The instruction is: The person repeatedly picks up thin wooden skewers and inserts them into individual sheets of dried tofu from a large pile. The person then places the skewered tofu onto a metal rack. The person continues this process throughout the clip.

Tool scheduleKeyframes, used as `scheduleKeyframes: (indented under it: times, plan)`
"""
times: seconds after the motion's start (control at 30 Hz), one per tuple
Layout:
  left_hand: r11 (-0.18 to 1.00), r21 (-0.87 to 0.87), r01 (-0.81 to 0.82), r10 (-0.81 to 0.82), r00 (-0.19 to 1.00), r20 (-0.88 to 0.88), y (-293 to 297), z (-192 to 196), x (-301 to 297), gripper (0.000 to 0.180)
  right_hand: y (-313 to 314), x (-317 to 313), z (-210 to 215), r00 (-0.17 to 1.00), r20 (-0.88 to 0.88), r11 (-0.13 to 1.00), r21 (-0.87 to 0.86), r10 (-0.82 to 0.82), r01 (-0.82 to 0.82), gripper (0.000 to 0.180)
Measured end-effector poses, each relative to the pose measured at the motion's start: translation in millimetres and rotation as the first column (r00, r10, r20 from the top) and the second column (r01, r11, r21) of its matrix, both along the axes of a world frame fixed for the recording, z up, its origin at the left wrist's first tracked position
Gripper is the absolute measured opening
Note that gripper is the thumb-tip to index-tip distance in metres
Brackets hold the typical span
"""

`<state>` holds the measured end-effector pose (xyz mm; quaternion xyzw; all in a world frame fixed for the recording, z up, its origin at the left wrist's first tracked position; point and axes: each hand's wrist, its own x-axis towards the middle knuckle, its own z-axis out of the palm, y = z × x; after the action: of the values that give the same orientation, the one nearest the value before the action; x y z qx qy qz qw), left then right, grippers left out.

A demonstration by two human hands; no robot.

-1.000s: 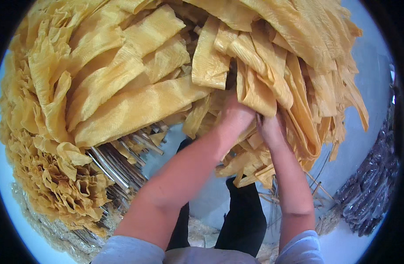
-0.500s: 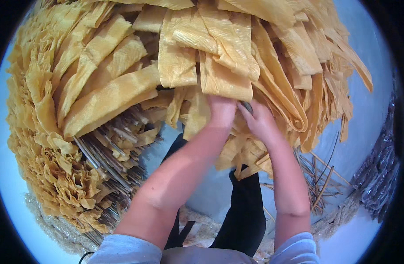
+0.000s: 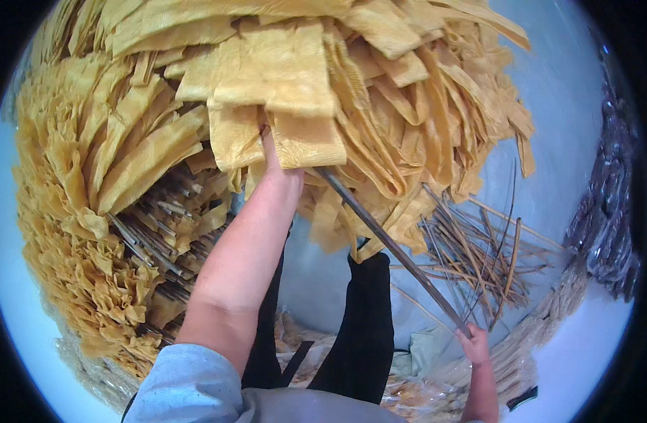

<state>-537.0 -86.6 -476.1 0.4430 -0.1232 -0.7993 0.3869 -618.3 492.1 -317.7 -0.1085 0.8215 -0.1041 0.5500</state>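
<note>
A thick pile of yellow, wrinkled sheets (image 3: 267, 63), resembling dried bean curd skin, hangs in folds before me. My left hand (image 3: 279, 163) reaches up into a folded bundle at its front and grips it; most of its fingers are hidden behind the fold. From beneath that bundle a long dark wooden stick (image 3: 401, 254) slants down to the right. Its upper end is hidden by the sheets. At low right, my right hand (image 3: 474, 345) is closed around the stick's lower end, my arm stretched far out to that side.
Loose sticks (image 3: 471, 261) lie heaped on the floor at right. More sticks (image 3: 147, 240) poke out of the yellow stack at left. Dark clear-wrapped bundles (image 3: 602, 211) stand at the far right, with pale bundles (image 3: 521, 338) below them. My black-clad legs (image 3: 365, 317) are beneath.
My right hand has left the fold beside my left hand and moved down and right, drawing the stick into view. My left hand remains at the folded sheets.
</note>
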Motion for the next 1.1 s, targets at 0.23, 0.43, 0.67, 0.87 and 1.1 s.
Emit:
scheduleKeyframes:
  times: [0.23,0.43,0.67,0.87,1.1]
  plan:
    - [0.995,0.093,0.028,-0.072,0.857,0.51,106.7,19.4,-5.4,0.026,-264.9,28.4,-57.4,0.986,-0.147,0.951,-0.283,0.081,-0.121,0.026]
    - [0.957,0.197,0.211,-0.283,0.826,0.487,143.6,9.0,9.1,0.019,-226.6,19.2,-63.4,0.981,-0.152,0.955,-0.249,0.125,-0.16,0.034]
    - [0.963,0.189,0.192,-0.224,0.96,0.168,109.9,37.4,-31.9,0.038,118.7,-25.0,-65.1,0.887,-0.432,0.983,-0.013,0.16,-0.184,0.032]
    - [0.958,0.058,0.281,-0.285,0.956,0.065,93.1,26.6,-10.2,0.053,232.3,-81.9,-53.5,0.885,-0.42,0.854,0.518,0.201,0.052,0.034]
    - [0.972,0.156,0.177,-0.222,0.91,0.351,6.1,21.5,43.5,0.039,59.6,-51.2,-142.3,0.968,-0.235,0.996,0.015,0.089,-0.088,0.031]
